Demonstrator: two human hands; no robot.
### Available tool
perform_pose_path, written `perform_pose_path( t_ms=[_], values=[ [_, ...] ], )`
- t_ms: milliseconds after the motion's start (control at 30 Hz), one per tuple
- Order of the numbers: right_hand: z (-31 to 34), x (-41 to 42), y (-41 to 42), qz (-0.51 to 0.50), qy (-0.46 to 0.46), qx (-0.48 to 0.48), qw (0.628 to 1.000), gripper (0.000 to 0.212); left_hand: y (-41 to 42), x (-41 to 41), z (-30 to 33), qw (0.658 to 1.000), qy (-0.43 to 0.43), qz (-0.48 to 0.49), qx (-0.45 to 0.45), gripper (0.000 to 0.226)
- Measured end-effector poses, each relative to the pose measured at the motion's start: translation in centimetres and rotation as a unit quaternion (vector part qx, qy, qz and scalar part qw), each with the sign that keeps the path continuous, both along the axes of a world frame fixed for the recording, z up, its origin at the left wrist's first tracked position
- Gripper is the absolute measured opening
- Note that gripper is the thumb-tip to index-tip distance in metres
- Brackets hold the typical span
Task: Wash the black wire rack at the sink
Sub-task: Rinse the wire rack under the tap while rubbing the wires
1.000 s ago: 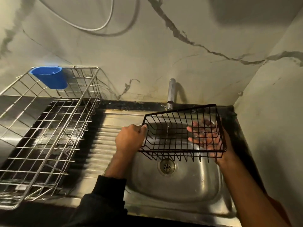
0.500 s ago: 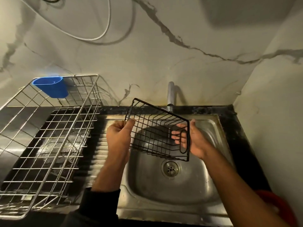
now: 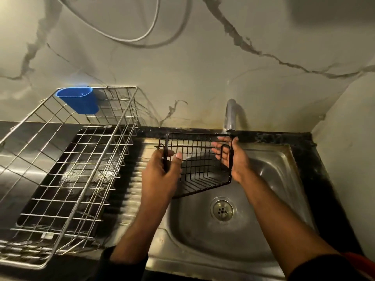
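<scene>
The black wire rack [image 3: 197, 165] hangs in the air over the steel sink [image 3: 272, 159], tipped so its open side faces me. My left hand [image 3: 162, 175] grips the rack's left end, thumb over the wire. My right hand [image 3: 233, 159] holds the right end by its looped wire handle, fingers reaching inside the rack. The tap [image 3: 230, 116] stands just behind the rack's right corner. I see no clear stream of water from it.
A large silver wire dish rack [image 3: 67, 165] sits on the drainboard to the left, with a blue plastic cup [image 3: 78, 100] hooked on its back rim. The sink drain [image 3: 222, 209] lies below the rack. Marble walls close in behind and at right.
The rack has been turned between my hands and shifted toward the back of the sink, from lying slanted to standing nearly upright with its open side toward me. Both hands stayed on its ends.
</scene>
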State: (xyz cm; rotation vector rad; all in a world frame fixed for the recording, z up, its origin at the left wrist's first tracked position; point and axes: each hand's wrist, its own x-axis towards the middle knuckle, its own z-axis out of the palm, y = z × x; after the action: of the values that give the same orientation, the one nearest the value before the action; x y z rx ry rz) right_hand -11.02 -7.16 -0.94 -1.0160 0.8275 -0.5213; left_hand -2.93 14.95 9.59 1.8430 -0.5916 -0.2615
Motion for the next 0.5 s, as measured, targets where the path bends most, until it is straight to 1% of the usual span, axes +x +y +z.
perform_pose_path(
  t_ms=[67,100,167,200,300,367,433,500],
  values=[
    [-0.4,0.9,0.0,0.005,-0.005,-0.01,1.0,0.065,0.0,-0.1,0.3,0.999,0.036,-0.001,0.0,0.032],
    [-0.6,1.3,0.1,0.003,-0.006,-0.012,1.0,0.066,0.0,-0.1,0.4,0.998,0.069,-0.001,-0.011,0.042],
    [-1.0,2.0,0.2,-0.003,-0.01,-0.01,1.0,0.068,0.0,0.0,0.9,0.987,0.152,-0.013,-0.057,0.058],
    [-1.2,2.3,0.2,-0.005,-0.017,-0.007,1.0,0.069,-0.1,0.1,1.1,0.98,0.179,-0.023,-0.079,0.063],
    [-1.2,3.1,0.2,-0.019,-0.036,0.003,0.999,0.07,-0.3,0.4,1.5,0.972,0.206,-0.028,-0.106,0.066],
    [-0.9,3.4,0.1,-0.047,-0.048,0.003,0.998,0.064,-0.2,0.6,1.5,0.968,0.22,-0.021,-0.117,0.064],
    [-0.6,3.3,0.0,-0.064,-0.052,0.0,0.997,0.056,-0.1,0.6,1.5,0.963,0.236,-0.012,-0.127,0.059],
    [-0.3,3.1,0.0,-0.075,-0.045,-0.011,0.996,0.049,-0.2,0.4,1.5,0.956,0.255,0.006,-0.144,0.047]
  ],
)
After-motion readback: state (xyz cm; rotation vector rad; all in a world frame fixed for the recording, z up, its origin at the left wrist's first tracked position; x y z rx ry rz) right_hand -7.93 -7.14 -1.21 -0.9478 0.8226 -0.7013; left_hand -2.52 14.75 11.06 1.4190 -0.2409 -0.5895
